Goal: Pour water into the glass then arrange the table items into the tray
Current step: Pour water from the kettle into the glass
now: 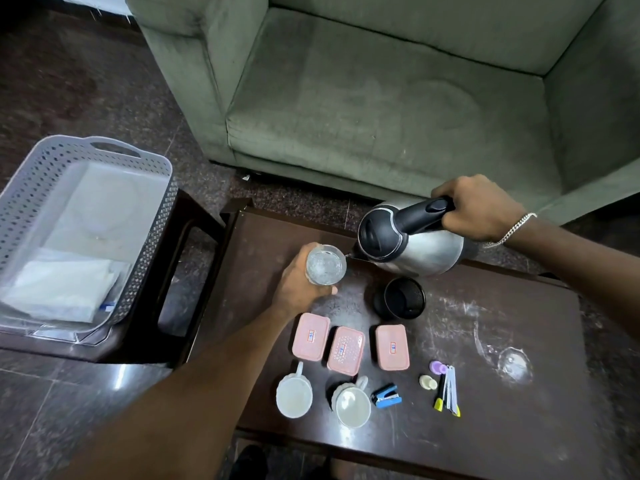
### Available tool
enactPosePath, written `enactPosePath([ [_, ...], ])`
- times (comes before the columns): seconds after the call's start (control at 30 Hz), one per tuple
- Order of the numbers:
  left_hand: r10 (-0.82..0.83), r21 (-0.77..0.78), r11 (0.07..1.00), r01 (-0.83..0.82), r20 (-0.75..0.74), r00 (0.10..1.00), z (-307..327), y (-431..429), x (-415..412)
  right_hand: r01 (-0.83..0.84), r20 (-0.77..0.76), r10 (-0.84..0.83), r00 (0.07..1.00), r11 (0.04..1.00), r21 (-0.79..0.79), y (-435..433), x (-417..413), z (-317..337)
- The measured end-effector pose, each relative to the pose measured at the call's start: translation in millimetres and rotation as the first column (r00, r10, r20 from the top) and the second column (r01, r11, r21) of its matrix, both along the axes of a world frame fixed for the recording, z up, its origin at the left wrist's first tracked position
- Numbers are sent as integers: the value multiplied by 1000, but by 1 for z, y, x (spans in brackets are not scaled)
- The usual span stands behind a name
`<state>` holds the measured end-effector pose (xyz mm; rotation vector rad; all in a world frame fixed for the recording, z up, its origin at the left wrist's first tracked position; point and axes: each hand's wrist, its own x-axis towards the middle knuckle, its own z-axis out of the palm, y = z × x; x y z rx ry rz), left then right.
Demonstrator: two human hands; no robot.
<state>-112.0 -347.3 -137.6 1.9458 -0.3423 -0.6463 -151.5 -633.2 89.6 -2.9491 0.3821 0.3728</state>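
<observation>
The right hand [481, 209], in the right of the frame, is clamped around the black handle of the steel kettle [412, 242]. The kettle is tilted, its spout directed toward the left and meeting the rim of the glass [326, 265]. The left hand [298, 285] is wrapped around the glass from the left side, holding it near the centre of the frame above the dark table [502, 341]. The glass contains clear water; the fill level cannot be determined from above. A silver bracelet [512, 228] sits on the right wrist.

Just below the kettle, a black mesh cup [400, 298] stands on the table; its contents cannot be made out. Below it, three pink lidded boxes [345, 349] lie in a row, all closed. In the lower centre, two white mugs [294, 396] stand open side up and appear empty. To the right of the mugs lie a blue stapler [386, 396], a small cream object [427, 382], a purple object [438, 367] and a group of markers [448, 393].

The grey perforated tray [152, 216] occupies the left of the frame, resting on a separate dark stand [180, 271], apart from the table. It holds a clear plastic container and folded white material [62, 289]. A green sofa [398, 98] fills the upper part of the frame.
</observation>
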Motion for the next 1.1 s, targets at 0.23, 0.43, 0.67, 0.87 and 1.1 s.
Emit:
enactPosePath([
  [0.23, 7, 23, 1000, -7, -29, 1000, -10, 0, 4, 213, 63, -226, 972, 963, 165, -24, -11, -23],
  [0.43, 7, 1, 1000, -7, -11, 1000, -13, 0, 5, 383, 67, -419, 905, 874, 298, -34, -19, -33],
  [0.67, -46, 45, 998, 48, -56, 997, 15, 13, 9, 461, 110, -568, 816, 753, 470, -18, 2, -24],
  [0.87, -189, 157, 974, 162, 181, 965, 74, 75, 35, 325, 123, -528, 840, 673, 664, 46, 51, 30],
  [1.1, -32, 210, 976, -51, 375, 927, 140, 190, 91, 193, 101, -465, 879, 542, 818, 158, 122, 86],
])
